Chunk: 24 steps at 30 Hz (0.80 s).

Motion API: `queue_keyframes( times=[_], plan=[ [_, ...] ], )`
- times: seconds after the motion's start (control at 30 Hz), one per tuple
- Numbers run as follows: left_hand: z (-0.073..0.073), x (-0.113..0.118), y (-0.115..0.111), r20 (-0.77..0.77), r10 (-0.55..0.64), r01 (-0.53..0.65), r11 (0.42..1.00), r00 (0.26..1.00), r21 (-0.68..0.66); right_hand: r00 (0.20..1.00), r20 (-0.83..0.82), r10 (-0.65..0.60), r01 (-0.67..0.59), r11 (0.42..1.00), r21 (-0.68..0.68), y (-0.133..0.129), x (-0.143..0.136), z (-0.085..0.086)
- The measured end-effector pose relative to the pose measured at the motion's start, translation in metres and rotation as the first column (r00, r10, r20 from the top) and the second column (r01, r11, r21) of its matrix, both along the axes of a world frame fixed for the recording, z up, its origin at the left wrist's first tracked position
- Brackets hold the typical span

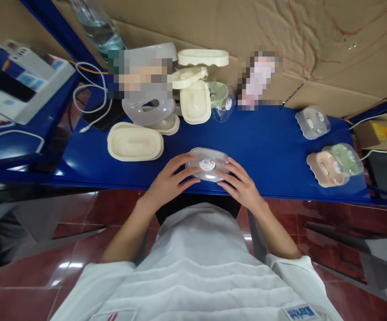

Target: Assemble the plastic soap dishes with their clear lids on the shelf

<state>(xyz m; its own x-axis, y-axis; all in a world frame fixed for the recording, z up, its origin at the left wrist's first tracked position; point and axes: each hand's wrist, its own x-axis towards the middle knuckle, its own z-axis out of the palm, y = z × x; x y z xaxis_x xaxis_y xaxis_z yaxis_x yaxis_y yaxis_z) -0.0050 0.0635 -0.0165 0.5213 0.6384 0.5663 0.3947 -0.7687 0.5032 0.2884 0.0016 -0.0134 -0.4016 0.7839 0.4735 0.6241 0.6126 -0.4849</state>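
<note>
White shirt [207,258] nearest | left hand [168,180] and right hand [242,182] part-curled, fingers spread, holding opposite ends of clear oval case [208,166] | case at near edge of bench [263,138] | suggest even pressure, fingertips off label [207,164]

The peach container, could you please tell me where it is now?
In the head view, the peach container sits at the right end of the blue table, beside a green container, with a clear container farther back.
</note>
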Motion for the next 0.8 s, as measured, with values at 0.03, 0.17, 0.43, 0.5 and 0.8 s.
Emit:
queue_keyframes(
  times=[0.03, 0.17, 0.43, 0.5, 0.8],
  plan=[
    [0.000, 0.001, 0.001, 0.005, 0.007, -0.007, 1.000, 1.000, 0.004, 1.000, 0.006, 0.002, -0.002, 1.000, -0.003, 0.001, 0.000, 0.002],
    [0.002, 0.003, 0.005, 0.033, 0.028, -0.028, 1.000, 0.999, 0.000, 0.999, 0.052, -0.014, 0.017, 0.999, -0.046, 0.008, 0.001, 0.009],
    [0.003, 0.003, 0.007, 0.004, 0.030, -0.030, 0.999, 1.000, 0.011, 0.999, 0.025, 0.024, -0.023, 0.999, -0.039, 0.016, 0.007, 0.009],
    [0.004, 0.003, 0.008, -0.019, 0.030, -0.031, 1.000, 0.999, -0.007, 0.998, 0.055, 0.001, 0.001, 0.999, -0.042, 0.016, 0.008, 0.008],
    [-0.001, 0.002, 0.007, 0.025, 0.029, -0.029, 1.000, 0.999, -0.010, 0.985, 0.171, 0.011, -0.018, 0.999, 0.039, 0.012, 0.005, 0.009]
  ],
)
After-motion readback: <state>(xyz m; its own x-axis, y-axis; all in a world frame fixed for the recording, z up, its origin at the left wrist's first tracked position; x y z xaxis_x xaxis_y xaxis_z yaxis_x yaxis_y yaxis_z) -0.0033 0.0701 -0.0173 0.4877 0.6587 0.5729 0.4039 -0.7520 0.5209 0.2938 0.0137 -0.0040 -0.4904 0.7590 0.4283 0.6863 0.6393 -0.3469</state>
